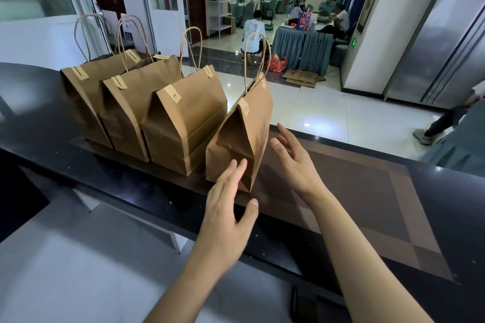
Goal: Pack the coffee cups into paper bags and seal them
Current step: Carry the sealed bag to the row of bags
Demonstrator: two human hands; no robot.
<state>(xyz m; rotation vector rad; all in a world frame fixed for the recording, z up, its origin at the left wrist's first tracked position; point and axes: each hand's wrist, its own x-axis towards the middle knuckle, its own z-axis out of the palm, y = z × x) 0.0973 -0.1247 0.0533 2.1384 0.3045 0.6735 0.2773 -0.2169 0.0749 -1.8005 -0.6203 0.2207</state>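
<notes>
Flanking the nearest sealed bag [240, 139], the left hand [227, 207] and right hand [294, 162] hover with fingers spread, grasping nothing, seemingly squaring it with the row.

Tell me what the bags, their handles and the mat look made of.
Bags: matte brown kraft paper, creased at the folds. Handles: apparently twisted paper cord, thin and stiff. Mat: probably woven vinyl, going by its fine brown weave.

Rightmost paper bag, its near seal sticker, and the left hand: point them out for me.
Rightmost paper bag [258, 123]: head view, broad right side panel.
Near seal sticker [244, 108]: head view, sticker's middle, at the bag's folded top.
Left hand [227, 207]: head view, back of the hand.
</notes>
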